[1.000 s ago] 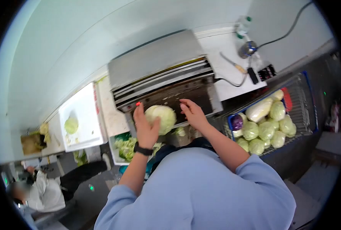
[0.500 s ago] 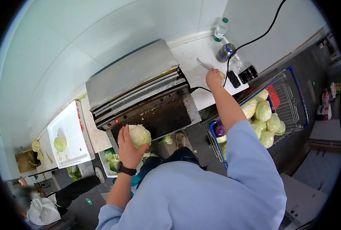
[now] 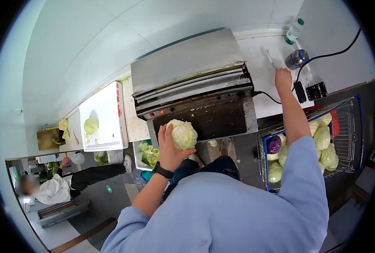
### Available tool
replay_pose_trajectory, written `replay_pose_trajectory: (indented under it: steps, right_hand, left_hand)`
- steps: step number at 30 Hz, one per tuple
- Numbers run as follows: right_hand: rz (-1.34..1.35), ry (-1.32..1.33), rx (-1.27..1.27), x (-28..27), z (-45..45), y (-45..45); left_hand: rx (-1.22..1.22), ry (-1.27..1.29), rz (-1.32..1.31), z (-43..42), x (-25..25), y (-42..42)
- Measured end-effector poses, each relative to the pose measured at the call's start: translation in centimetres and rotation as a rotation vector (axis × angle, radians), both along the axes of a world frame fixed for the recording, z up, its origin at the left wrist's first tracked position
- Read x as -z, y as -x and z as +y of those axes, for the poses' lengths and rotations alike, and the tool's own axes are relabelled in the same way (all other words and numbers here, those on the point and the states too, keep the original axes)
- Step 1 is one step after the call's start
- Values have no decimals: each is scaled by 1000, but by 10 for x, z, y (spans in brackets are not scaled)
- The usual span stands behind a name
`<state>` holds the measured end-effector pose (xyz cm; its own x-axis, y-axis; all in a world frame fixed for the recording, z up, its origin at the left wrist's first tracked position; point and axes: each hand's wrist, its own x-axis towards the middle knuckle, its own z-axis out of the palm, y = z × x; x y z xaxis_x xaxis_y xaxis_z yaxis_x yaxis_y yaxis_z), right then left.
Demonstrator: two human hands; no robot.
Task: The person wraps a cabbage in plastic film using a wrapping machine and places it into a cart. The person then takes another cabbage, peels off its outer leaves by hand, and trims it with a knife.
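Apparently clutching a curved knife (image 3: 270, 57) in the right hand (image 3: 283, 78); cupping a green cabbage (image 3: 185, 135) with the left hand (image 3: 171, 148), at the film wrapper's (image 3: 187, 63) front edge. Likely dense and firm, with smooth, tearable outer leaves: best taken palm-wide around the side.

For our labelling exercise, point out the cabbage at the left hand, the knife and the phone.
Cabbage (image 3: 185, 135): head view, middle of its leafy surface.
Knife (image 3: 271, 59): head view, on the blade.
Phone (image 3: 317, 91): head view, on the screen.
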<state>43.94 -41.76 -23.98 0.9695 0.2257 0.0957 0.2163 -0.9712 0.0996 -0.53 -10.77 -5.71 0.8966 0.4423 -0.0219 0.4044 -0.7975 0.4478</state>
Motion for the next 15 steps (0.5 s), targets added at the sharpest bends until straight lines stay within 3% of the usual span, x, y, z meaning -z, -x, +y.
replay_pose_trajectory:
  steps: [4, 7, 9, 10, 11, 13, 15]
  right_hand:
    - [-263, -208, -125, -67, 3, 18]
    - [131, -1084, -140, -148, 22, 110]
    - [637, -1394, -25, -163, 35, 184]
    - [619, -1498, -155, -149, 51, 226]
    - [617, -1224, -207, -142, 58, 262]
    - [1066, -1381, -172, -106, 72, 319]
    - [1053, -1370, -225, -107, 85, 350]
  left_hand:
    - [19, 51, -24, 4, 0, -5]
    - [37, 52, -23, 1, 4, -3]
    - [73, 2, -11, -2, 5, -4]
    - [101, -28, -10, -3, 4, -8]
    - [128, -59, -8, -4, 3, -11]
    - [135, -71, -21, -3, -1, -20]
    - [139, -68, -9, -1, -1, -23]
